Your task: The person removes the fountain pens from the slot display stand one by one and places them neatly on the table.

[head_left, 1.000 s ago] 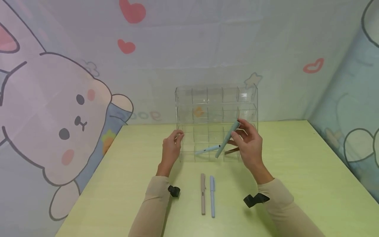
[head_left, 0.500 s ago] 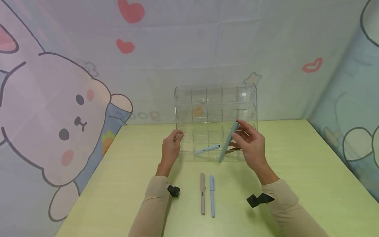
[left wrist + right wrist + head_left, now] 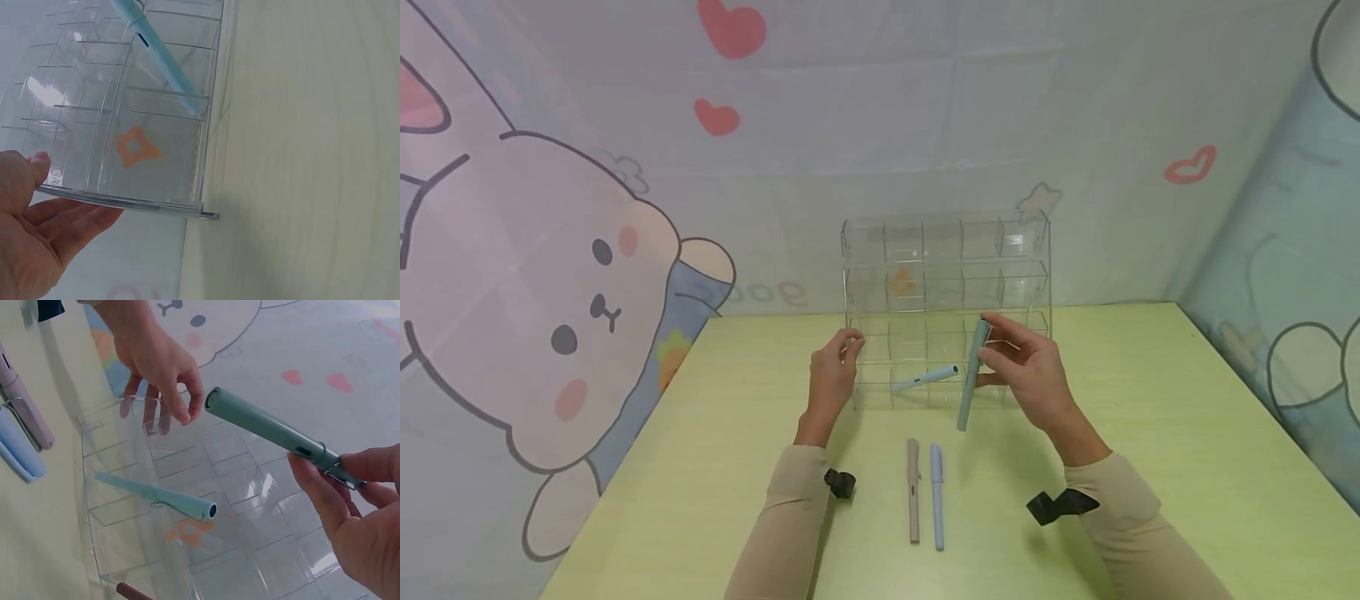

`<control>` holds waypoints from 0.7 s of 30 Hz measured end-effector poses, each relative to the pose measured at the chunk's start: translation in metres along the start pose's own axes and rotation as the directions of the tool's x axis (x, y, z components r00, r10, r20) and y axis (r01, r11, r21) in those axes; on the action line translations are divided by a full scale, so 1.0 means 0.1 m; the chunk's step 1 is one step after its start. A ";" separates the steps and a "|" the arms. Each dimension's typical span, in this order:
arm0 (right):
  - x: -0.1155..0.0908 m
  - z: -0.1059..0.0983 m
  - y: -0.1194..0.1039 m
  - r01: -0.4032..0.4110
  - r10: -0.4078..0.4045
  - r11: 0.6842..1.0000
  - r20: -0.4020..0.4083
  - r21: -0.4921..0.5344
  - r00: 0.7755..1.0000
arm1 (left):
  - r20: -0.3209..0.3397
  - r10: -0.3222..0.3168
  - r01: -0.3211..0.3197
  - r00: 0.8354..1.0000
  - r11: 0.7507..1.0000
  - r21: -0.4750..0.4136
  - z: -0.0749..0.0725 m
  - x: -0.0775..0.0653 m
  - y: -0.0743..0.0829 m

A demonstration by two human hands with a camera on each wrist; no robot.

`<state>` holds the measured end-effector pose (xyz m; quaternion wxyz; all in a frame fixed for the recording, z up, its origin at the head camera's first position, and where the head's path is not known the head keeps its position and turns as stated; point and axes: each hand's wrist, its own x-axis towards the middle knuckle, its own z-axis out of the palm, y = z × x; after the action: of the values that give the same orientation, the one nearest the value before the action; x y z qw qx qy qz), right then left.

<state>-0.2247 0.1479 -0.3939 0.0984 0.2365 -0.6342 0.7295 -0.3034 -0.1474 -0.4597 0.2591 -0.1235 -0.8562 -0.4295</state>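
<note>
My right hand (image 3: 1033,375) pinches a green pen (image 3: 972,379) near its clip end, thumb and fingers around it. The pen hangs tilted in front of the clear acrylic rack (image 3: 946,265), its lower end pointing down toward the table. At the rack's left side, my left hand (image 3: 832,371) grips the side panel, thumb inside and fingers outside in the left wrist view. A light blue pen (image 3: 169,499) leans in the bottom row of the rack. Part of a brown pen (image 3: 133,592) shows at the lower edge of the right wrist view.
On the yellow-green table (image 3: 737,467), a taupe pen (image 3: 913,492) and a pale blue pen (image 3: 937,497) lie side by side in front of the rack. Behind stands a cloth backdrop (image 3: 880,100) with a bunny and hearts. The rack has several rows of compartments.
My right hand has moved the green pen slightly left, down and nearer, turning it more upright. My left hand stays at the rack's side.
</note>
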 end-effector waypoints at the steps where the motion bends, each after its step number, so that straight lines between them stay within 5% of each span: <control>1: 0.00 0.00 -0.01 -0.019 0.019 1.000 0.013 -0.011 1.000 | -0.002 0.001 -0.001 1.000 1.000 -0.002 0.00 0.00 0.00; 8: 0.02 -0.05 -0.03 -0.214 0.218 0.975 0.078 -0.050 0.973 | -0.015 0.009 -0.009 1.000 1.000 0.001 0.00 0.01 0.01; 13: 0.01 -0.08 -0.05 -0.268 0.282 0.958 0.175 -0.101 0.943 | -0.020 0.018 -0.018 1.000 1.000 -0.003 0.00 -0.01 0.01; 21: 0.00 -0.10 -0.07 -0.352 0.388 0.921 0.314 -0.169 0.866 | -0.025 0.019 -0.019 1.000 1.000 -0.008 0.01 -0.01 0.02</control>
<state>-0.2239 0.1589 -0.3889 -0.1424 0.2277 -0.7129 0.6478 -0.3025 -0.1460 -0.4593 0.2734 -0.1273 -0.8500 -0.4319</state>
